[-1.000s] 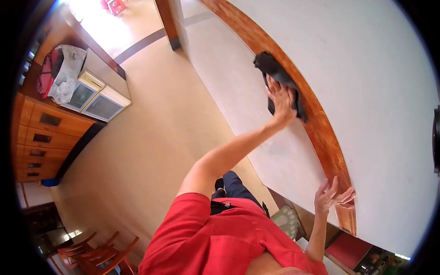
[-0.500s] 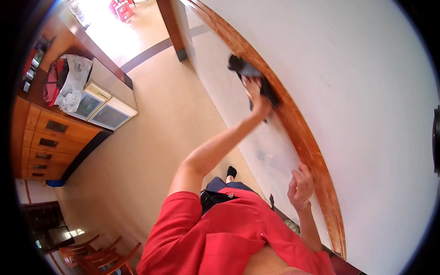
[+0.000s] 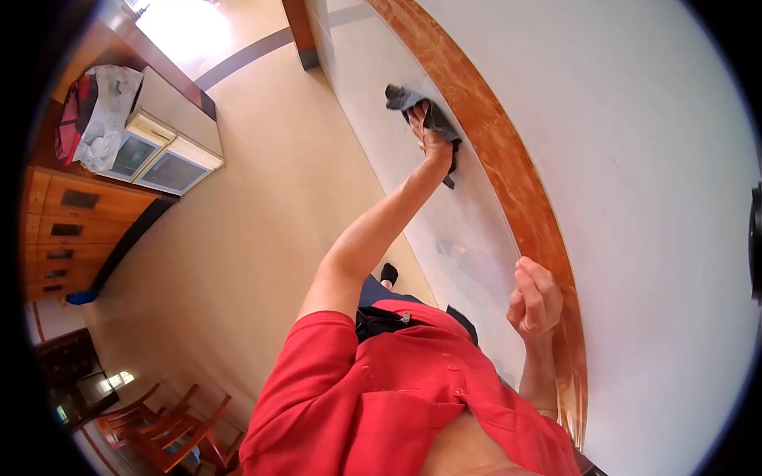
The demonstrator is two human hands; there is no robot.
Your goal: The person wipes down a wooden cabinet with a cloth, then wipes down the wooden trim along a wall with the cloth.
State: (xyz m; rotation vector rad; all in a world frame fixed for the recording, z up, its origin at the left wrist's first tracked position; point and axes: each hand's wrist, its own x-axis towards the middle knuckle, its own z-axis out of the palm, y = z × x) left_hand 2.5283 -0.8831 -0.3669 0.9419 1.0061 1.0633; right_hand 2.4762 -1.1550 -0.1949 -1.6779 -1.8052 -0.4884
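A dark grey cloth [image 3: 439, 120] lies pressed against the white glossy wall tiles [image 3: 476, 226], just beside the brown marbled trim strip [image 3: 508, 159]. My left hand [image 3: 425, 131] is on the cloth with the arm stretched out, holding it to the tiles. Part of the cloth hangs below the wrist. Nearer to me, my right hand [image 3: 536, 300] is raised in front of the trim strip with its fingers curled in. Nothing shows in those fingers, and I cannot tell whether they touch the wall.
Across the tan floor [image 3: 262, 198] stand a white cabinet [image 3: 178, 166] with a bag [image 3: 119, 111] beside it and wooden drawers [image 3: 79, 226]. Wooden chairs [image 3: 175, 428] are at the lower left. A doorway post [image 3: 302, 36] rises at the wall's far end.
My left hand and the cloth have moved off the trim strip onto the tiles. My right hand has curled more and sits slightly closer to the trim. The view has shifted a little.
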